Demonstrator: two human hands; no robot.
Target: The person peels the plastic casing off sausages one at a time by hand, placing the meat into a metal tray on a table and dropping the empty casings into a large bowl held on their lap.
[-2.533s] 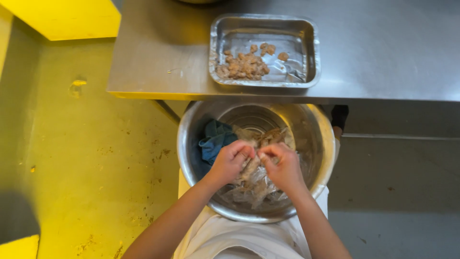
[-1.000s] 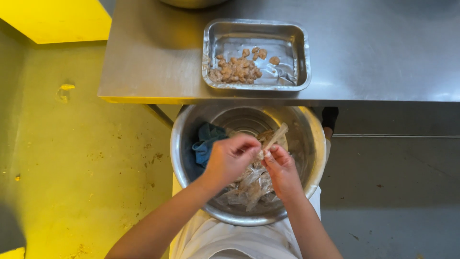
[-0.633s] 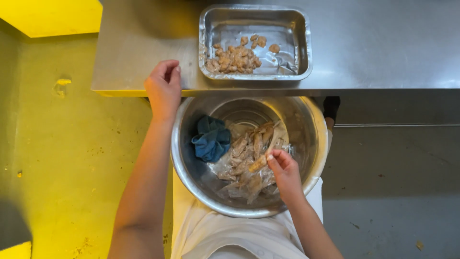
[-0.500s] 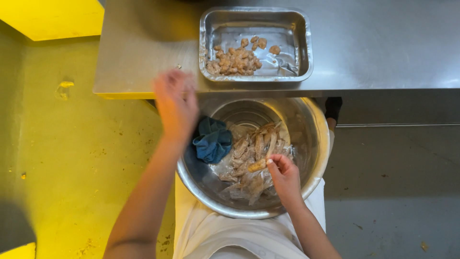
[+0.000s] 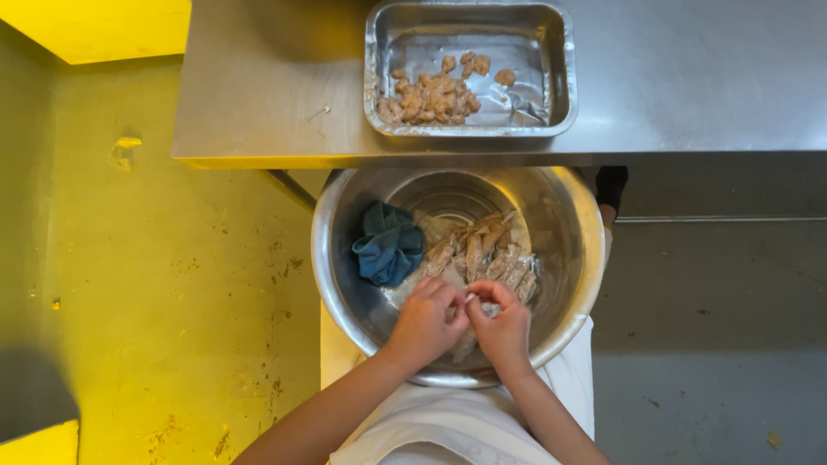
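Low in the frame's centre, inside the bowl (image 5: 332, 258), left hand (image 5: 428, 321) and right hand (image 5: 501, 325) meet, fingers curled narrow, pinching one pale shrimp (image 5: 476, 303) between their tips; pile (image 5: 487, 250) just above

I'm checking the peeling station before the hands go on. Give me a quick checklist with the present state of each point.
1. Both hands in the bowl: ok, left hand and right hand meet over the shrimp pile.
2. What the fingers pinch: cannot tell.
3. Tray within reach on the steel table: ok.
4. Room in tray: ok, peeled pieces fill one part.
5. Blue cloth apart from the hands: ok.
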